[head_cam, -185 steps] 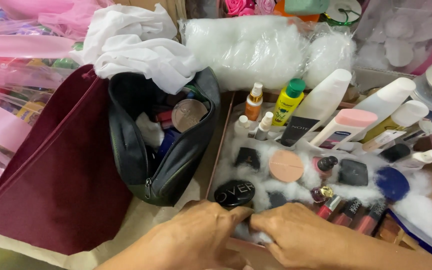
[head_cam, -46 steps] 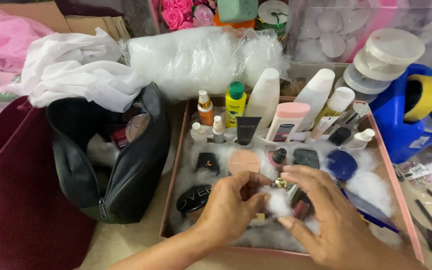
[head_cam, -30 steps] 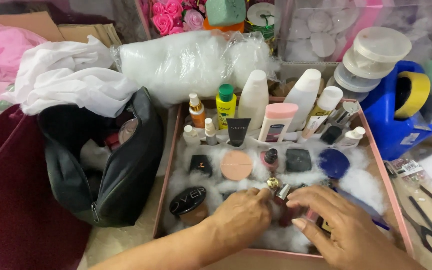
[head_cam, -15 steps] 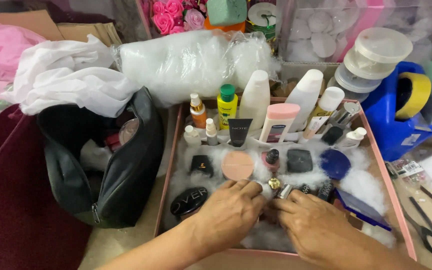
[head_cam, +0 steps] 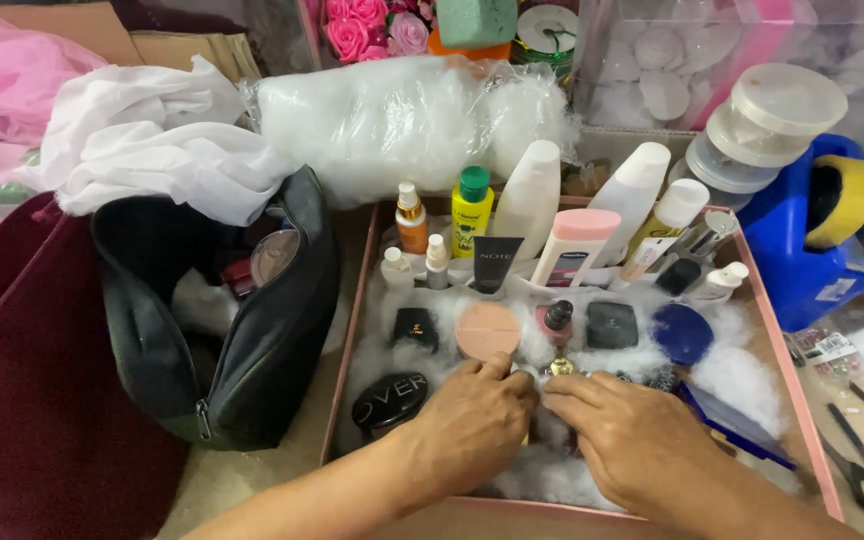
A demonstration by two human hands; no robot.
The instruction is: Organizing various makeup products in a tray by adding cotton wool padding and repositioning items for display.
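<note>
Left hand [head_cam: 472, 425] fingers pressed together, tips down in white fluff [head_cam: 742, 380] inside pink tray [head_cam: 797, 400]; right hand [head_cam: 622, 435] fingers likewise, tips meeting left's beside small gold-capped bottle [head_cam: 558, 366]. Whether either pinches anything: cannot tell. Round peach compact [head_cam: 487, 328] just behind left fingertips. Black pouch [head_cam: 252, 350] left of tray.

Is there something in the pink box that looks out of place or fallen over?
Nothing is spilled. The bottles stand or lean along the back of the pink box; both hands press into white stuffing.
</note>
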